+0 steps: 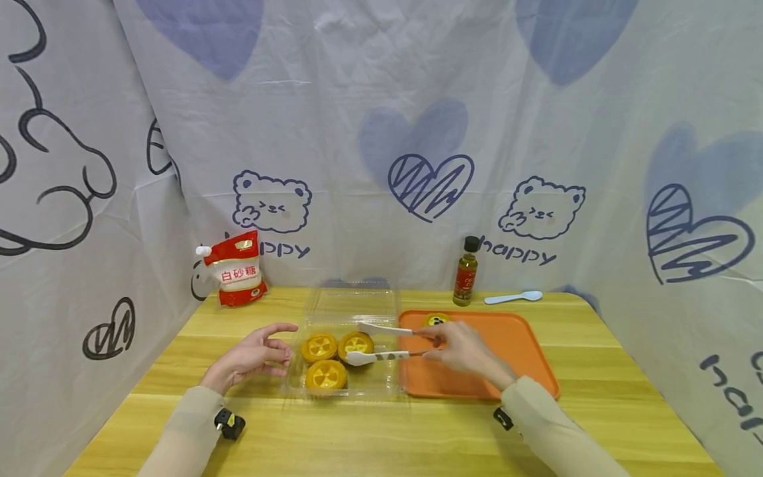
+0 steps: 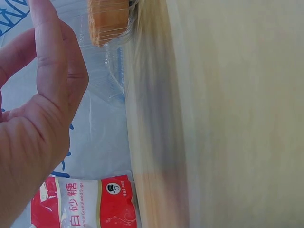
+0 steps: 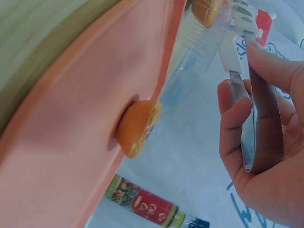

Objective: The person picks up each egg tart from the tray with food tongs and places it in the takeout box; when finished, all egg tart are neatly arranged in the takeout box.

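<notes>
My right hand (image 1: 467,350) holds metal tongs (image 3: 267,118) with white tips, the fingers and thumb wrapped around their bent end. In the head view the tong tips (image 1: 362,358) reach over the clear plastic box (image 1: 381,381), one on each side of a yellow egg tart (image 1: 356,343). Two more egg tarts (image 1: 325,375) sit in the left part of the box, whose lid stands raised at the back. My left hand (image 1: 253,358), fingers loosely bent and holding nothing, is beside the box's left wall.
An orange tray (image 1: 477,377) lies right of the box, bearing a tart with dark dots (image 1: 436,319) near its back edge. Behind it stand a sauce bottle (image 1: 465,275) and a pale blue spoon (image 1: 514,298). A red and white sugar bag (image 1: 240,271) is at the back left.
</notes>
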The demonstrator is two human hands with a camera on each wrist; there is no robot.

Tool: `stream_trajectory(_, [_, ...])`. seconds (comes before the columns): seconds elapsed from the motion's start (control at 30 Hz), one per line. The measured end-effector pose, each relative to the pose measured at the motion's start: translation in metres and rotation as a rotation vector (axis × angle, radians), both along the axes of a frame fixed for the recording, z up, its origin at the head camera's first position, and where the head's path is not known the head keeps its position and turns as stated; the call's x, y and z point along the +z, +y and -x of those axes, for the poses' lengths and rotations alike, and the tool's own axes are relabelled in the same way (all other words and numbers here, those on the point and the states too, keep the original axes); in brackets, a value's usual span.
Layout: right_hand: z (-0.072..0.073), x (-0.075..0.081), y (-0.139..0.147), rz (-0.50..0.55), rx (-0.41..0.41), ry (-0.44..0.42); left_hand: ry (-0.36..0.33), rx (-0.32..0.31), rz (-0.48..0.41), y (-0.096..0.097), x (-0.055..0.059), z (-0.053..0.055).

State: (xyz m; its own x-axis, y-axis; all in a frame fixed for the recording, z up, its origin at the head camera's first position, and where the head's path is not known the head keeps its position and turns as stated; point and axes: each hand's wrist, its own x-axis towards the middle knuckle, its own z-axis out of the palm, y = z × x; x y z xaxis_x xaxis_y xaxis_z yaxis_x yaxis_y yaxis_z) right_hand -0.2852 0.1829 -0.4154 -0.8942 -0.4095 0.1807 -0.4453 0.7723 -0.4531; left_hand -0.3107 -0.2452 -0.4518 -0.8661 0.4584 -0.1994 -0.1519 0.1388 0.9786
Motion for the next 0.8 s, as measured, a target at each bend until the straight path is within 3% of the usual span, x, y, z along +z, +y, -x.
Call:
stream_trajectory(0.33, [0.002, -0.010, 0.017, 0.170, 0.059, -0.068, 0.009, 0.006, 0.003, -0.001, -0.003, 0.001])
stream_trajectory(0.5, [-0.002, -0.012, 0.028, 0.230, 0.032, -0.104, 0.010, 0.002, 0.003, 0.000, -0.003, 0.001])
stream_trajectory(0.8, [-0.004, -0.013, 0.045, 0.220, -0.041, -0.093, 0.008, 0.003, 0.004, 0.000, 0.000, 0.001])
